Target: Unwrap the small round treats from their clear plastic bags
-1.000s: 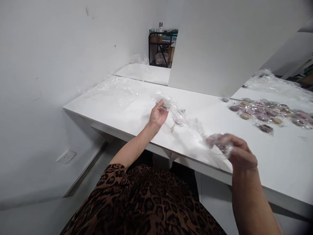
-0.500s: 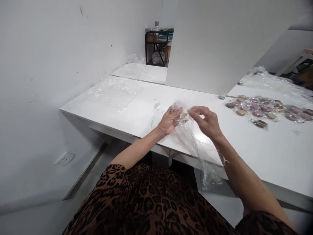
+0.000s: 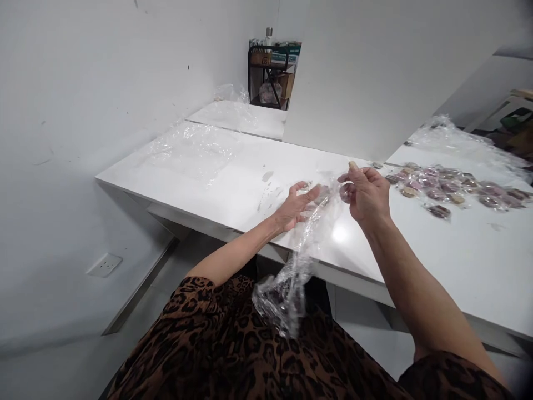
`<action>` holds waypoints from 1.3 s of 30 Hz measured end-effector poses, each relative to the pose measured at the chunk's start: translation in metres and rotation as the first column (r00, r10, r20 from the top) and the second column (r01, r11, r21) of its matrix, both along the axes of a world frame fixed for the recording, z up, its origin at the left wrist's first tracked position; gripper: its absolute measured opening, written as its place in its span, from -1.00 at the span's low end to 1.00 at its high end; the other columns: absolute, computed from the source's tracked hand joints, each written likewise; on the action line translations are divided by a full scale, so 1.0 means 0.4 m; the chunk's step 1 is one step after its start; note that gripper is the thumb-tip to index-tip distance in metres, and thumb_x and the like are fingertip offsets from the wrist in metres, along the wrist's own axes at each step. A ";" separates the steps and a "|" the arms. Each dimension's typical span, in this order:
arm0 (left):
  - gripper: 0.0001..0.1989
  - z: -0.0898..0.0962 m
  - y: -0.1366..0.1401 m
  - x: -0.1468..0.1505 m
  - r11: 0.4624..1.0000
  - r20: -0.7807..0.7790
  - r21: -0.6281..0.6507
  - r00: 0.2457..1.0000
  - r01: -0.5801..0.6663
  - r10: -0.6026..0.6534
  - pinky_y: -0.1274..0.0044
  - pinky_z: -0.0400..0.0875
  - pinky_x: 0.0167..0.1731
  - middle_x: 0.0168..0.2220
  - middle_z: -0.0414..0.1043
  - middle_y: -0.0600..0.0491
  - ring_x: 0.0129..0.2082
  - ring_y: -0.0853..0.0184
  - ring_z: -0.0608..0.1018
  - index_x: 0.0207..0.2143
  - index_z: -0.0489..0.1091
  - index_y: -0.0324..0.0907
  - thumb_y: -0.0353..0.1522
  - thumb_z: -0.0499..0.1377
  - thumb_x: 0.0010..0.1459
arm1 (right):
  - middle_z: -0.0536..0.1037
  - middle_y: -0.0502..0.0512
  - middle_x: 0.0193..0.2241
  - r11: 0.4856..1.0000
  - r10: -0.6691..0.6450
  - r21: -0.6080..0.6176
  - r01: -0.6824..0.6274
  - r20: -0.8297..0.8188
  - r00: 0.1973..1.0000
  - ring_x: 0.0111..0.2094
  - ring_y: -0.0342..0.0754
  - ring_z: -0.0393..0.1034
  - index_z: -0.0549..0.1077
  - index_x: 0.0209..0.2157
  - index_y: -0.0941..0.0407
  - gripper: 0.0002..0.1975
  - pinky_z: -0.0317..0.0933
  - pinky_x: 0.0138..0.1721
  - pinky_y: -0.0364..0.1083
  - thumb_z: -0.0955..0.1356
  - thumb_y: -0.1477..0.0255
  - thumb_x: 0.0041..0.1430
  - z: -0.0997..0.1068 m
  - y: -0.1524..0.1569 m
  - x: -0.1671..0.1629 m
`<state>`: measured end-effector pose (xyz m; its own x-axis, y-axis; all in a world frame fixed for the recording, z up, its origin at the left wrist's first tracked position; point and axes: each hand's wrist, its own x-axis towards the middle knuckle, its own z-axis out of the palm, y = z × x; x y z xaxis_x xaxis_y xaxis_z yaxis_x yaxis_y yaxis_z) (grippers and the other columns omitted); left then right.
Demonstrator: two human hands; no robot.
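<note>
My left hand point(image 3: 291, 210) hovers over the front of the white table point(image 3: 250, 214), its fingers spread and its thumb beside a small purplish disc point(image 3: 322, 194) in clear film. To its right, the curled fingers of my right hand point(image 3: 370, 195) grip clear plastic film point(image 3: 314, 228). Another round purplish piece point(image 3: 346, 193) shows at those fingers, partly hidden by them. From between my hands the film trails down over the table edge, bunched in front of my patterned clothing.
Several small wrapped pieces point(image 3: 437, 183) in purple, brown and tan lie at the right. Crumpled clear plastic point(image 3: 195, 150) spreads across the left of the table, with more plastic sheeting point(image 3: 466, 141) at the back right. A pale upright panel point(image 3: 366, 78) stands along the rear.
My hands have moved apart, the right one further right and slightly up. My left fingers have spread from their grip. The hanging film has swung left toward my body.
</note>
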<state>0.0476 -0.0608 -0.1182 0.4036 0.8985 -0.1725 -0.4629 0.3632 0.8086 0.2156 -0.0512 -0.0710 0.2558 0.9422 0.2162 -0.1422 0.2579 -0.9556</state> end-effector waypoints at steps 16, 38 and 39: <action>-0.83 -0.006 0.108 -0.007 0.981 -0.006 -0.175 0.997 -0.080 0.081 0.21 0.63 -0.14 -0.33 0.43 0.04 -0.39 0.36 0.54 -0.29 0.31 -0.23 -0.46 0.29 0.27 | 0.56 0.11 -0.36 0.980 -0.056 -0.193 0.053 -0.010 0.998 -0.29 0.01 0.50 0.38 -0.28 0.02 -0.58 0.46 -0.30 0.05 0.43 -0.04 0.19 0.053 0.118 0.111; -0.71 0.029 0.103 -0.041 0.972 0.027 -0.066 0.974 -0.224 0.226 0.51 0.47 -0.30 -0.32 0.41 0.06 -0.35 0.39 0.46 -0.31 0.35 -0.18 -0.17 0.31 0.26 | 0.44 0.28 0.16 0.914 0.324 -0.361 -0.186 0.374 0.869 0.04 0.18 0.46 0.27 0.20 -0.01 0.00 0.48 -0.09 0.11 0.53 -0.21 -0.18 -0.067 -0.016 -0.098; -0.66 0.038 0.102 -0.045 0.979 0.008 -0.036 0.979 -0.203 0.203 0.47 0.48 -0.26 -0.27 0.44 0.03 -0.29 0.34 0.48 -0.31 0.39 -0.18 -0.08 0.29 0.25 | 0.37 0.33 0.24 0.910 0.340 -0.363 -0.201 0.378 0.861 0.11 0.24 0.43 0.19 0.28 -0.01 0.08 0.47 -0.02 0.16 0.52 -0.22 -0.17 -0.073 -0.020 -0.107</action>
<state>0.0295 -0.0200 -0.1029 0.2154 0.9555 -0.2013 -0.5387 0.2882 0.7917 0.1730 -0.0593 -0.1002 -0.0699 0.9957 -0.0609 0.2727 -0.0396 -0.9613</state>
